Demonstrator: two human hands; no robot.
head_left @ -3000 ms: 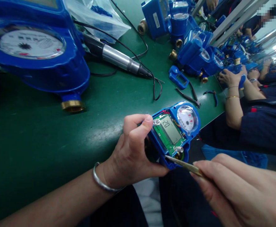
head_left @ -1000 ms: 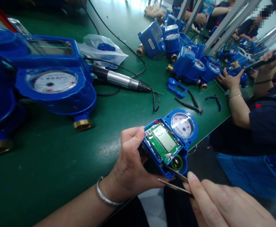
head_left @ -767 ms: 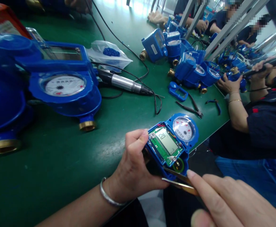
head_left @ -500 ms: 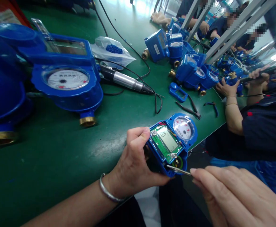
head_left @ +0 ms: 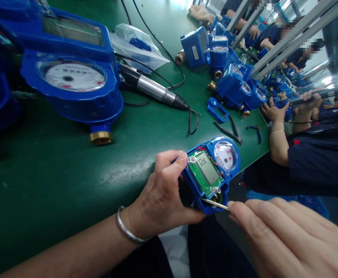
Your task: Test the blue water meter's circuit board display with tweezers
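Observation:
My left hand (head_left: 163, 193) is wrapped round the lower side of an opened blue water meter (head_left: 212, 170), tilted at the table's edge. Inside its housing shows a green circuit board (head_left: 197, 173) with a display reading what looks like 20; the round dial (head_left: 225, 155) faces up beside it. Between the fingertips of my right hand (head_left: 279, 231) is a thin metal rod (head_left: 215, 203), perhaps a screwdriver shaft or tweezers. Its tip reaches inside the housing's near edge, below the board. My palm hides whatever handle it has.
A large blue meter (head_left: 70, 81) stands at left. Behind my hands lie an electric screwdriver (head_left: 157, 89) with its cable, a bag of blue parts (head_left: 140, 44), a blue cover (head_left: 216, 110) and pliers (head_left: 229, 133). More meters (head_left: 229, 79) stand farther back. A co-worker's hand (head_left: 274, 112) holds another meter at right.
The rod's tip has shifted slightly left along the housing's near edge, with my right hand following. My left hand keeps its hold on the meter. The camera view has moved a little.

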